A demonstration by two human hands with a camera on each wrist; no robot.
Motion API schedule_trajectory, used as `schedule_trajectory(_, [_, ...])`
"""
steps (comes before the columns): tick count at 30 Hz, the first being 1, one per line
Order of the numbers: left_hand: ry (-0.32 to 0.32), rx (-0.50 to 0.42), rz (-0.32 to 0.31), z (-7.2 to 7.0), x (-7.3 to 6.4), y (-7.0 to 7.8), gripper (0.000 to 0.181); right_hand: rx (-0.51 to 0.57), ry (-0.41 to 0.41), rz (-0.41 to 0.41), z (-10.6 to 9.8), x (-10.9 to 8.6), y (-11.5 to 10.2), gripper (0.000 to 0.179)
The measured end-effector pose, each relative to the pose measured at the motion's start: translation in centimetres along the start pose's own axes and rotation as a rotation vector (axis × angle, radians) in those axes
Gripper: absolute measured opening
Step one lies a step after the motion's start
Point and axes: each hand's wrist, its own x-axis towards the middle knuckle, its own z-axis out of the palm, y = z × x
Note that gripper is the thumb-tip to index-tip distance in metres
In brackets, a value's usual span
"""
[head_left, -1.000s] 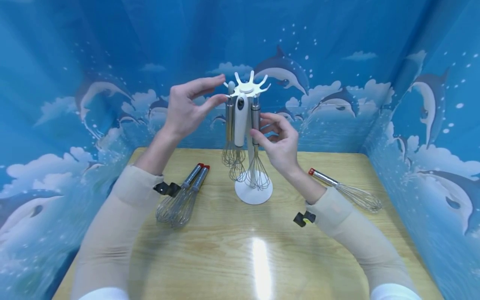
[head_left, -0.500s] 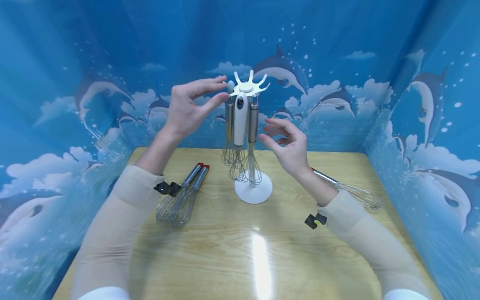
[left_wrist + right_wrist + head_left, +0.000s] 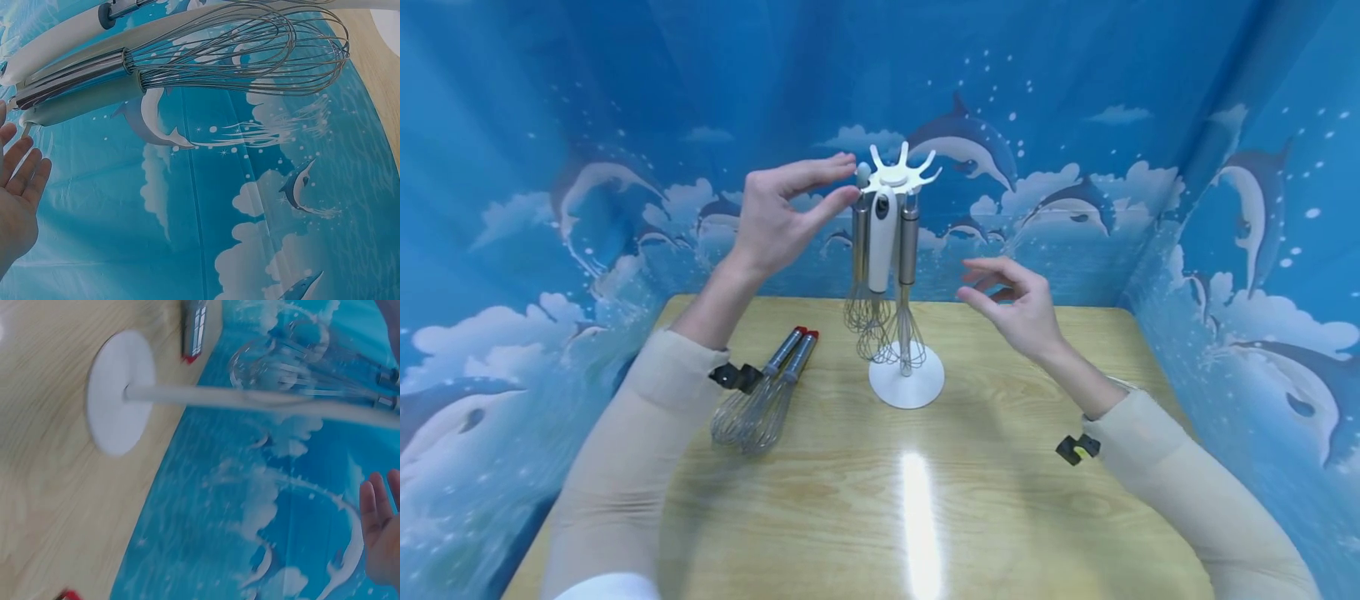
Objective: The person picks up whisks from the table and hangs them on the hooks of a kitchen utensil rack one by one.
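A white stand (image 3: 906, 393) with a crown of hooks holds several hanging whisks. One has a white handle (image 3: 881, 250), and beside it hangs a steel-handled whisk (image 3: 908, 250). My left hand (image 3: 786, 212) is raised at the left of the crown, its thumb and fingertips right at the hook end there, fingers extended. In the left wrist view a steel-handled whisk (image 3: 75, 78) and a pale-handled one hang just past the fingertips. My right hand (image 3: 1015, 307) hovers to the right of the stand, apart from it, fingers loosely bent and holding nothing.
Two whisks (image 3: 786, 375) with red handle ends lie on the wooden table left of the stand. Another whisk lies at the right, mostly hidden under the right forearm; its red end (image 3: 70, 594) shows in the right wrist view. Dolphin-print curtains (image 3: 1075, 75) enclose the table.
My right hand has let go of the steel-handled whisk and drawn away to the right and down. That whisk now hangs straighter. The left hand has hardly moved.
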Motion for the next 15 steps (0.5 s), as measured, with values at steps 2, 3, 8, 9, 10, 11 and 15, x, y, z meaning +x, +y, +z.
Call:
schedule_trajectory(2, [0.0, 0.002, -0.006, -0.1, 0.0, 0.1, 0.028, -0.036, -0.008, 0.012, -0.8, -0.3, 0.6, 0.034])
schedule_trajectory(3, [-0.001, 0.005, -0.009, -0.1, 0.0, 0.1, 0.028, -0.054, -0.009, 0.015, -1.2, -0.4, 0.9, 0.033])
schedule_trajectory(8, [-0.004, 0.01, -0.009, -0.2, 0.0, 0.1, 0.026, -0.153, -0.013, 0.062, -2.9, -1.3, 2.2, 0.033])
schedule_trajectory(9, [-0.005, 0.013, -0.006, -0.2, 0.1, 0.1, 0.026, -0.168, -0.013, 0.08, -3.2, -1.6, 2.4, 0.033])
schedule_trajectory(10, [-0.006, 0.014, -0.005, -0.2, 0.0, 0.1, 0.025, -0.184, -0.018, 0.102, -3.5, -1.8, 2.6, 0.033])
schedule_trajectory(11, [-0.006, 0.015, -0.004, -0.2, 0.0, 0.0, 0.025, -0.191, -0.025, 0.127, -3.8, -2.1, 2.8, 0.033])
schedule_trajectory(15, [-0.009, 0.022, -0.002, -0.1, 0.1, 0.2, 0.025, -0.212, -0.06, 0.217, -4.9, -3.1, 3.7, 0.034])
